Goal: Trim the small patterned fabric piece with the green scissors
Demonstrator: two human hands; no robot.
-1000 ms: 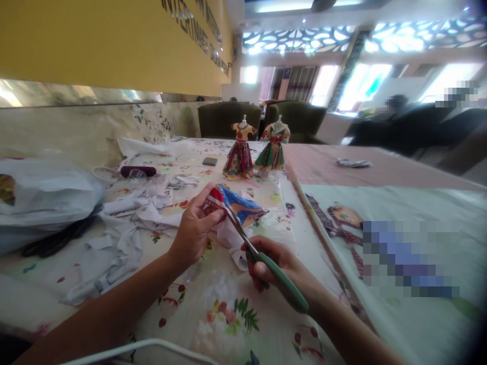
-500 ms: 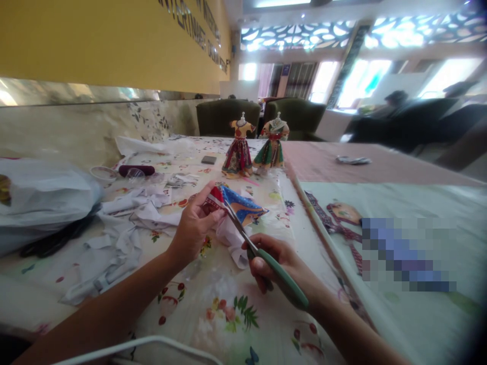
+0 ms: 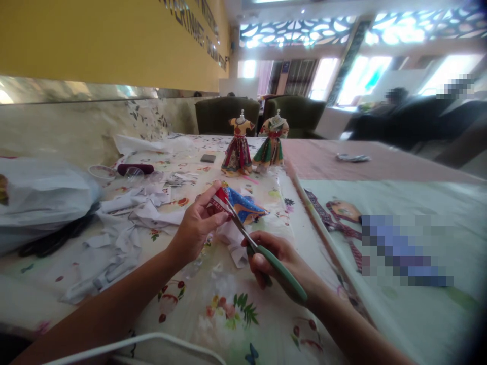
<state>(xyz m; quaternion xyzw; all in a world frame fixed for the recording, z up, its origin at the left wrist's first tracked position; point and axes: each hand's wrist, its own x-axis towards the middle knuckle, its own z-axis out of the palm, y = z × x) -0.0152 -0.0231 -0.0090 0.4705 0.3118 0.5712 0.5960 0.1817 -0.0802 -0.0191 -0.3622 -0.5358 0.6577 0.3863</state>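
A white cable (image 3: 152, 336) crosses the nearest part of a table covered in floral cloth (image 3: 201, 299). Beyond it, the right hand (image 3: 276, 258) has its fingers closed around the handles of green-handled scissors (image 3: 281, 268), whose blades point away and to the left. The left hand (image 3: 194, 228) pinches the red, white-patterned end of a printed fabric piece (image 3: 245, 205) between thumb and fingers; the fabric is held above the cloth, its blue and orange part extending rightward. The scissor tips lie against the fabric near the red end; whether the blades are parted cannot be told. Crumpled white strips (image 3: 117, 248) lie to the left, between the left hand and a white plastic bag (image 3: 45, 203). To the right, patterned trimmings (image 3: 333, 218) rest on a pale green cover (image 3: 403, 203). Farther back are a maroon case (image 3: 135, 170) and a small grey block (image 3: 208, 158). Two miniature dresses, one maroon-skirted (image 3: 238, 152) and one green-skirted (image 3: 271, 151), stand upright side by side before dark green armchairs (image 3: 228, 115).
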